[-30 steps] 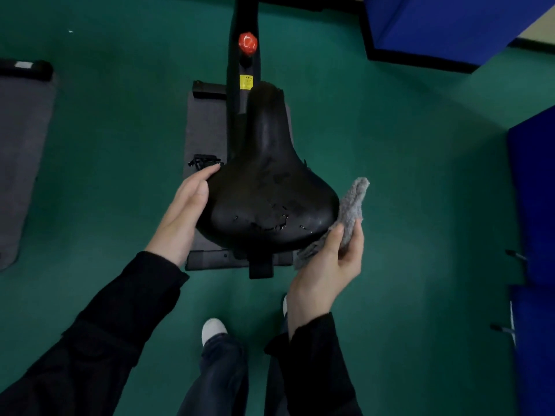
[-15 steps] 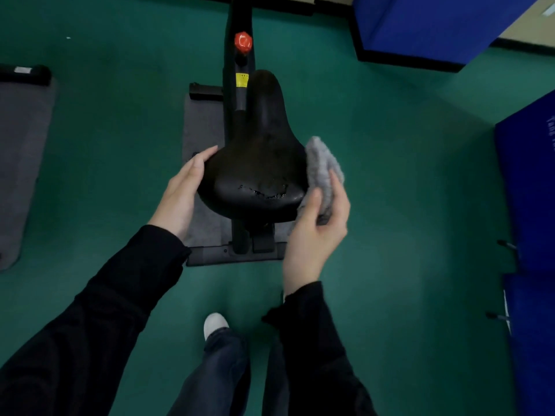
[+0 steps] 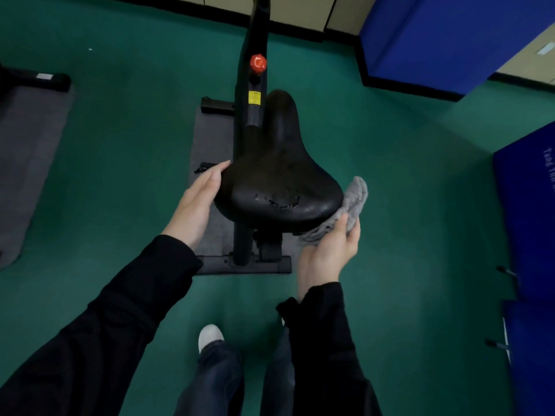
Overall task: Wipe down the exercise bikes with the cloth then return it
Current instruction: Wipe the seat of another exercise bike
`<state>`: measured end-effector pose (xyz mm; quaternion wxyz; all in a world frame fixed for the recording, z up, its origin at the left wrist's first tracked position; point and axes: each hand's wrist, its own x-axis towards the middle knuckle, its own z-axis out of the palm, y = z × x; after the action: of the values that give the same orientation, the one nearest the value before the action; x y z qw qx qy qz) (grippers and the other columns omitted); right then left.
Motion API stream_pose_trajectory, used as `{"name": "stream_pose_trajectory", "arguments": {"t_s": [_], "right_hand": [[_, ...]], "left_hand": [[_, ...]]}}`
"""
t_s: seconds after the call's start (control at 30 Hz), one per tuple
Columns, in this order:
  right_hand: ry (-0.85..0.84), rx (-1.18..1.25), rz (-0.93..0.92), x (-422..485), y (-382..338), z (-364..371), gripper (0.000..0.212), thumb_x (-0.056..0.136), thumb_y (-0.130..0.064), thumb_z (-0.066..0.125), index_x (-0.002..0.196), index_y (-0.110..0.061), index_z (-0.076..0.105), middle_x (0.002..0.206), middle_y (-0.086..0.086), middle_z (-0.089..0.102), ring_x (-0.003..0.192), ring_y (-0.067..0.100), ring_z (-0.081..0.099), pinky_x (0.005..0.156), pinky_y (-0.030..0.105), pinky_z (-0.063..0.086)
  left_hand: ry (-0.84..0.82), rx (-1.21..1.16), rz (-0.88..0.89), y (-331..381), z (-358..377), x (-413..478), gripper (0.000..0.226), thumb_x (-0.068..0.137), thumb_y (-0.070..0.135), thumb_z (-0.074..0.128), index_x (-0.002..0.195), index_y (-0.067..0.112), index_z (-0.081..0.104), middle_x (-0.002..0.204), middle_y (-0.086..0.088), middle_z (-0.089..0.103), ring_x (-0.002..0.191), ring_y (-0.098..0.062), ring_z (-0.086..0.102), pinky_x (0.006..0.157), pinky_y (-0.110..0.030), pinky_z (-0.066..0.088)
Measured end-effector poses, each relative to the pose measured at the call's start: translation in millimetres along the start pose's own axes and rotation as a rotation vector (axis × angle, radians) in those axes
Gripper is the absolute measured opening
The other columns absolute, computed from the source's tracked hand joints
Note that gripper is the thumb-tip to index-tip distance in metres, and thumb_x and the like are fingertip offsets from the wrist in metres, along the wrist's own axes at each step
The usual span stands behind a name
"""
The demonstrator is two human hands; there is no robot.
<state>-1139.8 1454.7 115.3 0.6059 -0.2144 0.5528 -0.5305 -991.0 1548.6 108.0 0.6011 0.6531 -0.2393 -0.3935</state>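
A black exercise bike saddle [image 3: 279,178], cracked near its rear, fills the middle of the head view. The bike frame [image 3: 253,85] runs away from me with a red knob [image 3: 258,63]. My left hand [image 3: 195,205] rests flat against the saddle's left side, fingers straight. My right hand [image 3: 329,256] grips a grey cloth [image 3: 354,201] and holds it against the saddle's rear right edge. Part of the cloth is tucked under the saddle rim.
The bike stands on a grey mat [image 3: 210,175] on green floor [image 3: 390,205]. Another mat and bike base [image 3: 27,145] lie at the left. Blue padded blocks [image 3: 450,40] stand at the back right and along the right edge [image 3: 528,220]. My feet are below the saddle.
My right hand slid the cloth from the saddle's right side back down to its rear right edge. The left hand stayed on the left side.
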Motion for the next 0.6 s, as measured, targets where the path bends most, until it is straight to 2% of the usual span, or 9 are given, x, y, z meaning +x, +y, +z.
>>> {"name": "stream_pose_trajectory", "arguments": {"t_s": [0.07, 0.13, 0.2, 0.23, 0.37, 0.43, 0.5, 0.6], "right_hand": [[-0.013, 0.021, 0.031, -1.7, -1.4, -1.6, 0.034, 0.101, -0.014, 0.045, 0.134, -0.018, 0.051, 0.127, 0.006, 0.061, 0.107, 0.017, 0.065, 0.092, 0.031, 0.053], [-0.008, -0.025, -0.058, -10.5, 5.5, -3.5, 0.034, 0.1, -0.012, 0.048, 0.133, -0.019, 0.052, 0.125, -0.001, 0.062, 0.108, 0.01, 0.064, 0.087, 0.023, 0.053], [-0.035, -0.161, -0.237, -18.9, 7.5, -7.0, 0.033, 0.098, -0.01, 0.051, 0.13, -0.02, 0.054, 0.127, -0.005, 0.059, 0.115, 0.006, 0.059, 0.094, 0.023, 0.049], [-0.077, -0.261, -0.348, -20.2, 6.5, -9.1, 0.032, 0.097, -0.01, 0.052, 0.127, -0.019, 0.056, 0.13, -0.002, 0.058, 0.12, 0.007, 0.056, 0.1, 0.025, 0.046], [-0.394, -0.667, -0.727, -10.5, -7.2, -8.8, 0.025, 0.096, -0.008, 0.055, 0.119, -0.01, 0.064, 0.135, 0.008, 0.055, 0.132, 0.012, 0.045, 0.11, 0.027, 0.037], [-0.55, -0.795, -0.865, -7.3, -12.4, -5.3, 0.022, 0.094, -0.006, 0.057, 0.113, -0.007, 0.068, 0.13, 0.008, 0.059, 0.127, 0.013, 0.05, 0.108, 0.041, 0.04], [-0.706, -0.867, -1.003, -6.3, -14.1, -12.3, 0.022, 0.091, -0.003, 0.059, 0.11, -0.005, 0.07, 0.125, 0.004, 0.06, 0.121, 0.015, 0.055, 0.101, 0.053, 0.044], [-0.949, -0.869, -1.096, 8.9, -22.4, -29.9, 0.026, 0.089, 0.003, 0.059, 0.113, -0.003, 0.068, 0.126, 0.007, 0.059, 0.123, 0.019, 0.054, 0.097, 0.057, 0.046]], "left_hand": [[0.0, 0.006, 0.002, 0.2, -0.4, 0.2, 0.041, 0.097, 0.048, 0.031, 0.133, 0.037, 0.047, 0.122, 0.034, 0.046, 0.106, 0.03, 0.04, 0.081, 0.008, 0.031], [-0.005, -0.013, -0.001, -1.4, -1.9, 0.6, 0.04, 0.096, 0.051, 0.032, 0.131, 0.041, 0.047, 0.128, 0.031, 0.045, 0.118, 0.02, 0.038, 0.093, -0.002, 0.029], [-0.002, -0.03, 0.0, -3.9, -2.3, 0.9, 0.039, 0.095, 0.053, 0.032, 0.13, 0.043, 0.048, 0.134, 0.026, 0.044, 0.126, 0.01, 0.035, 0.1, -0.013, 0.025], [-0.002, -0.037, 0.0, -5.0, -2.0, 1.0, 0.039, 0.095, 0.054, 0.033, 0.129, 0.044, 0.048, 0.135, 0.026, 0.044, 0.126, 0.01, 0.035, 0.1, -0.015, 0.024], [0.015, -0.085, 0.005, -6.6, 0.7, 0.1, 0.04, 0.094, 0.058, 0.032, 0.127, 0.046, 0.05, 0.128, 0.034, 0.046, 0.122, 0.017, 0.035, 0.099, -0.014, 0.026], [0.048, -0.117, 0.012, -5.8, 4.3, 0.1, 0.044, 0.091, 0.061, 0.032, 0.127, 0.045, 0.051, 0.126, 0.035, 0.047, 0.12, 0.019, 0.036, 0.096, -0.012, 0.028], [0.08, -0.145, 0.015, -5.8, 9.8, -0.4, 0.05, 0.087, 0.063, 0.032, 0.129, 0.043, 0.05, 0.131, 0.028, 0.047, 0.122, 0.017, 0.038, 0.096, -0.011, 0.03], [0.16, -0.19, 0.036, -8.6, 18.8, -6.5, 0.053, 0.089, 0.059, 0.033, 0.134, 0.036, 0.048, 0.131, 0.026, 0.047, 0.117, 0.021, 0.039, 0.09, 0.001, 0.034]]}}
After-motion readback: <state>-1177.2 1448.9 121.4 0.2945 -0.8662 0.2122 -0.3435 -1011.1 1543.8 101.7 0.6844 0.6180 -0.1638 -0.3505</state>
